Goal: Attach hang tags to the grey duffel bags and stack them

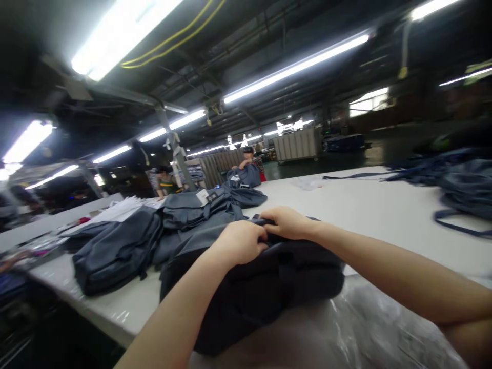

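A dark backpack (269, 287) lies on the white table in front of me, its near side almost black in shadow. My left hand (240, 241) has its fingers curled over the upper edge of the bag, gripping it. Close beside it, my right hand (286, 223) pinches the same edge, fingers bent into the fabric. The two hands nearly touch. Whatever strap or zip lies between the fingertips is hidden. Under the bag's near side, clear plastic wrapping (369, 318) spreads over the table.
More grey-blue backpacks (119, 251) lie to the left and beyond, one with a white tag (203, 197). At the right is a pile of dark bags with straps (467, 187). The white table (369, 200) extends behind. Co-workers (249, 161) stand across it.
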Demonstrator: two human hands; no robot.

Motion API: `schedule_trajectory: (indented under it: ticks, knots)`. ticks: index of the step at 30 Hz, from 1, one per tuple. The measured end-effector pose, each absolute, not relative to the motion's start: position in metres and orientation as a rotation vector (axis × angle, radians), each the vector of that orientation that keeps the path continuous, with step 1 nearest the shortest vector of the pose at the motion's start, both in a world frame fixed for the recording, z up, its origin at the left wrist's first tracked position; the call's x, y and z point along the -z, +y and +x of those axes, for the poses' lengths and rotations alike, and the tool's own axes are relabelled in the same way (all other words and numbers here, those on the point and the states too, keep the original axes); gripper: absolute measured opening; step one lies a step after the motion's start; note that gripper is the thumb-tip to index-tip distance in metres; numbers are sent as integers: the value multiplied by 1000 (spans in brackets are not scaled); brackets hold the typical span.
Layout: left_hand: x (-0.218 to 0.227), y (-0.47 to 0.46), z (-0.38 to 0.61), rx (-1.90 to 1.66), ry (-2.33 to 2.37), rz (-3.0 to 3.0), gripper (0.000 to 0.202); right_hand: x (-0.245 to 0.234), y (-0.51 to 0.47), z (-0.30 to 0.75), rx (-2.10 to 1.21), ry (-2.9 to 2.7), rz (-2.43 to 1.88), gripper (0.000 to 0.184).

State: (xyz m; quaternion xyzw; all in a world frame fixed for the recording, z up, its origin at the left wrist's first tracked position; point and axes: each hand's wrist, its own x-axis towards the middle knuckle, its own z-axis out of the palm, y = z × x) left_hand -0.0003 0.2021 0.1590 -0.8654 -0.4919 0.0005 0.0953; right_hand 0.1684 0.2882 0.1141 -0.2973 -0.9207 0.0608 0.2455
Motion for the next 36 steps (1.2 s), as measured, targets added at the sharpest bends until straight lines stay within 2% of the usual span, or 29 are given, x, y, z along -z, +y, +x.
schedule_trajectory:
  ticks: [4, 7, 12, 16, 21, 26, 30, 33, 36]
  knots:
    - [-172, 205, 7, -304, -1359, -2708, 20, -106, 299, 170, -241, -2524, -762, 26]
    - [-169, 207, 7, -318, -1385, -2705, 22, -99, 315, 168, -330, -2492, -788, 27]
    - [-148, 202, 4, 21, -1562, -2564, 32, -73, 342, 167, -272, -2396, -892, 35]
    - [-136, 196, -20, 440, -1710, -2399, 37, -52, 365, 168, -191, -2344, -896, 40]
    - [-121, 176, -114, 1053, -2033, -1761, 32, -70, 352, 166, -163, -2386, -974, 41]
    - [-58, 148, -221, 1312, -2343, -1376, 39, -98, 318, 153, 53, -2547, -881, 44]
    - [2, 128, -258, 1399, -2563, -1307, 32, -99, 316, 146, 80, -2587, -874, 43]
    - [15, 126, -266, 1512, -2580, -1351, 40, -101, 318, 146, 58, -2573, -881, 39]
    - [1, 141, -266, 1644, -2523, -1445, 53, -108, 309, 144, 28, -2567, -876, 42]
